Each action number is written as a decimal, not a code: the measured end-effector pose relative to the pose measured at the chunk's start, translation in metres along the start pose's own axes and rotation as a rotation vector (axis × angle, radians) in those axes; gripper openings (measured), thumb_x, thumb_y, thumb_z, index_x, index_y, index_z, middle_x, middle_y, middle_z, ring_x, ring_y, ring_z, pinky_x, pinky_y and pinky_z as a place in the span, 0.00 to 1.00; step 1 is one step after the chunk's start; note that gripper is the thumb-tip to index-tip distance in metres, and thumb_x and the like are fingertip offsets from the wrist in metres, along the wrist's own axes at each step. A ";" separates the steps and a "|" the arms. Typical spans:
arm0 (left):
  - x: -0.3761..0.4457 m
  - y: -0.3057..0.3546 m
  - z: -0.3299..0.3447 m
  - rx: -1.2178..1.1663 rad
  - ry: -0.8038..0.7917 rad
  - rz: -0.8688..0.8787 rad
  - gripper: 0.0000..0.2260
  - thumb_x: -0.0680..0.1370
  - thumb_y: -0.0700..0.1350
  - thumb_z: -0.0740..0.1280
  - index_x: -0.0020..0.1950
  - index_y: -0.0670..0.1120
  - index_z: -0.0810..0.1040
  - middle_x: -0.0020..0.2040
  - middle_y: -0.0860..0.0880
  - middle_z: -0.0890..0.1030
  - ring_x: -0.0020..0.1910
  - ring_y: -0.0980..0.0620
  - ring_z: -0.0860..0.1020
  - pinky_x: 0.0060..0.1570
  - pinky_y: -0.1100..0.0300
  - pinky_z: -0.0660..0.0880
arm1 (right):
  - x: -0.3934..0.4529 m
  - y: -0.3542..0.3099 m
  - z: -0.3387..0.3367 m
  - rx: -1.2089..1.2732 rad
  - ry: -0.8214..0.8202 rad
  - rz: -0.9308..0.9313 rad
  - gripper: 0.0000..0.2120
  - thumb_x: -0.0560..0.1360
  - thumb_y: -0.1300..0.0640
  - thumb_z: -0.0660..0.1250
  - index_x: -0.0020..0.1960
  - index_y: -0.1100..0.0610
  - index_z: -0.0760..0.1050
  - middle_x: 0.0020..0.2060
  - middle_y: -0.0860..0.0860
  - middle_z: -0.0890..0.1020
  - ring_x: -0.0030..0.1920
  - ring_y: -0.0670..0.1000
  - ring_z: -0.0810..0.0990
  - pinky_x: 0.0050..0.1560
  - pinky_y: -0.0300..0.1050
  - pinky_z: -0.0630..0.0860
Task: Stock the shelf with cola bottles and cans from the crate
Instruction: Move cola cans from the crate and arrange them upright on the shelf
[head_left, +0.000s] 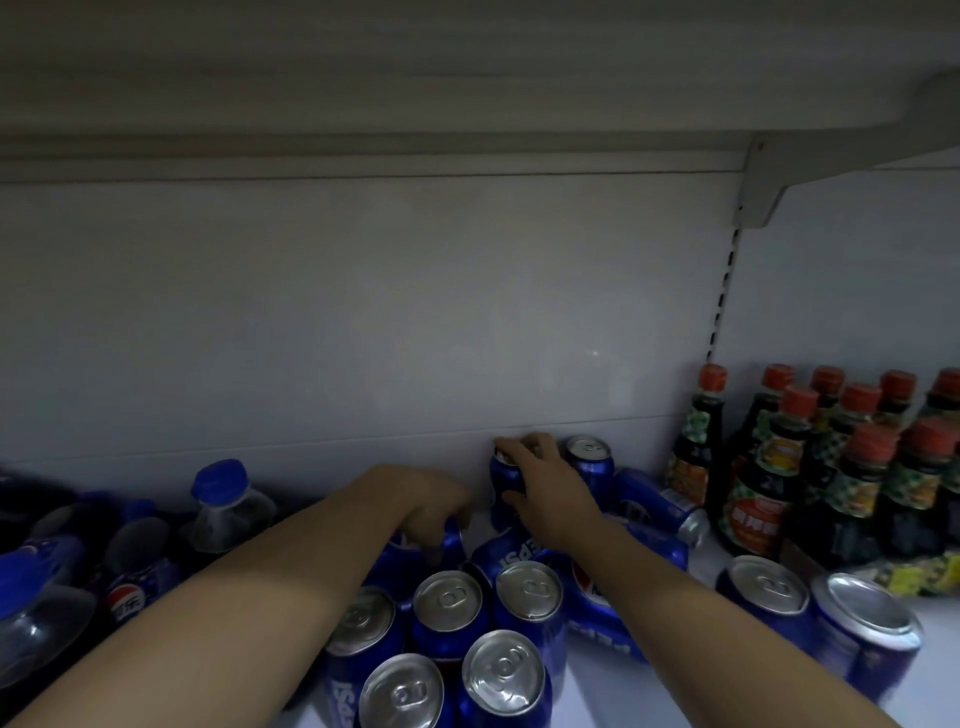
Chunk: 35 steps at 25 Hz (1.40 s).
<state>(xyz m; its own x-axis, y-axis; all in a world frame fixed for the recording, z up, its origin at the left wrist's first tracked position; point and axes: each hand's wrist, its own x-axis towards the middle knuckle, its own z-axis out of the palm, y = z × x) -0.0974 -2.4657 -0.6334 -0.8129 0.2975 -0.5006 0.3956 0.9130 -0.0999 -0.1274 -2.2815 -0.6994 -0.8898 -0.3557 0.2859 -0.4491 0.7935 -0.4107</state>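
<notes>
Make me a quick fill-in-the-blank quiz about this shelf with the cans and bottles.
1. The right hand grips a blue ____ at the back wall.
2. The sauce bottles on the right have ____ caps.
3. The cola bottles on the left have ____ caps.

Missing words: can; red; blue

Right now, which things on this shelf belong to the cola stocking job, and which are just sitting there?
Job: blue cola cans, blue-capped cola bottles, the back can gripped by the right hand, left hand.
Not job: red-capped sauce bottles.
</notes>
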 end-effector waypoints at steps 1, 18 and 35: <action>0.000 0.001 -0.002 -0.024 0.036 0.003 0.28 0.74 0.45 0.76 0.71 0.44 0.70 0.70 0.43 0.73 0.64 0.43 0.74 0.59 0.50 0.75 | -0.002 0.001 0.004 0.025 0.000 0.016 0.33 0.79 0.56 0.69 0.79 0.44 0.58 0.73 0.55 0.62 0.61 0.59 0.77 0.59 0.53 0.77; 0.003 -0.009 -0.015 -0.379 0.415 -0.140 0.27 0.73 0.49 0.77 0.68 0.45 0.72 0.66 0.45 0.74 0.59 0.48 0.74 0.57 0.56 0.74 | -0.006 0.006 0.012 0.086 0.021 0.052 0.30 0.81 0.52 0.65 0.77 0.41 0.54 0.69 0.57 0.65 0.55 0.60 0.79 0.51 0.55 0.79; -0.007 -0.012 0.007 -0.422 0.667 -0.160 0.19 0.75 0.48 0.75 0.57 0.44 0.68 0.49 0.47 0.73 0.48 0.47 0.75 0.41 0.56 0.71 | -0.019 -0.012 -0.001 -0.147 0.472 -0.036 0.12 0.78 0.49 0.67 0.56 0.55 0.71 0.47 0.52 0.78 0.37 0.52 0.78 0.28 0.42 0.64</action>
<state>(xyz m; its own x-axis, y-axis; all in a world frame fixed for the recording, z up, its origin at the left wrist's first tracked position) -0.0938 -2.4802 -0.6347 -0.9827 0.1366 0.1250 0.1664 0.9476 0.2727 -0.1054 -2.2839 -0.6991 -0.7253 -0.1486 0.6722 -0.4320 0.8585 -0.2764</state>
